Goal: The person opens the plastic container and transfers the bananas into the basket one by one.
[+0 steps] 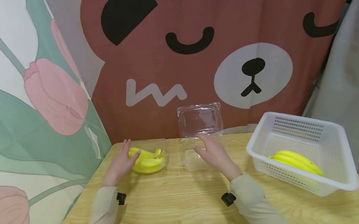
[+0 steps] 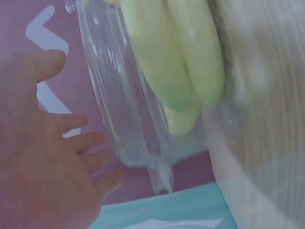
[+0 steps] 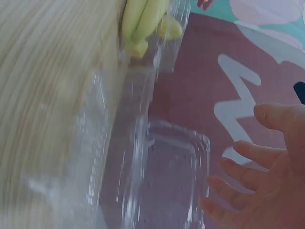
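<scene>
A bunch of yellow bananas (image 1: 148, 163) lies inside a clear plastic box (image 1: 165, 142) on the left of the table. My left hand (image 1: 121, 163) is at the left side of this box; in the left wrist view its fingers (image 2: 95, 162) are spread beside the clear wall. A second clear clamshell box (image 1: 185, 155) stands to the right, its lid (image 1: 200, 121) raised at the back. Over its base hovers my right hand (image 1: 212, 154), fingers extended and holding nothing. Whether either hand touches plastic is hard to tell.
A white perforated basket (image 1: 259, 155) stands at the right of the wooden table (image 1: 171, 202), with another bunch of bananas (image 1: 297, 162) in it. Behind the table hangs a brown curtain (image 1: 153, 63) with a bear print; a floral curtain (image 1: 55, 97) hangs at the left.
</scene>
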A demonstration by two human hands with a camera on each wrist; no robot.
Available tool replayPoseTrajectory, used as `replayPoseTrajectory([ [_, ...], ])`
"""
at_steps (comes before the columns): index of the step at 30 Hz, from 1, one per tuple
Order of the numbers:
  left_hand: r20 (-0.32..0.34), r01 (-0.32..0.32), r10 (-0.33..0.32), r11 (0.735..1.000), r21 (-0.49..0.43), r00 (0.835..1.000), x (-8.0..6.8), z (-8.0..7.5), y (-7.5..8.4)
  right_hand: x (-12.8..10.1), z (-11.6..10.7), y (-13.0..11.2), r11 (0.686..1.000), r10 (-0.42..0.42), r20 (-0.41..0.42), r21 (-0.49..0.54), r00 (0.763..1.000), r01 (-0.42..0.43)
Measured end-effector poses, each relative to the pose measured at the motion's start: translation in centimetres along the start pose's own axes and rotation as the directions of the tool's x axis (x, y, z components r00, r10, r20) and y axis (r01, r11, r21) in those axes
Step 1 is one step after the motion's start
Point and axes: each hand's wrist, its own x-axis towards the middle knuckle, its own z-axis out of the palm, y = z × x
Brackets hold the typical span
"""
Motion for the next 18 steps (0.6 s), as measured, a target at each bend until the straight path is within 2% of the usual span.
replayPoseTrajectory([
  [4,0.021,0.024,-0.023,0.999,-0.035,1.0,-0.3,-0.5,-1.2,0.6,1.9,-1.0,0.999,0.019,0.043,0.039,0.999,-0.021],
  [8,0.042,0.045,-0.04,0.991,-0.123,0.998,-0.5,-1.0,-2.0,1.0,3.4,-2.1,0.994,0.021,0.078,0.101,0.997,-0.029],
  [12,0.085,0.083,-0.066,0.972,-0.218,0.994,-0.6,-1.2,-3.1,1.3,4.5,-3.3,0.989,0.025,0.087,0.142,0.996,-0.038],
  [18,0.155,0.159,-0.118,0.942,-0.295,0.981,-0.7,-0.7,-4.4,1.6,6.6,-4.6,0.98,-0.001,0.123,0.196,0.992,-0.023],
])
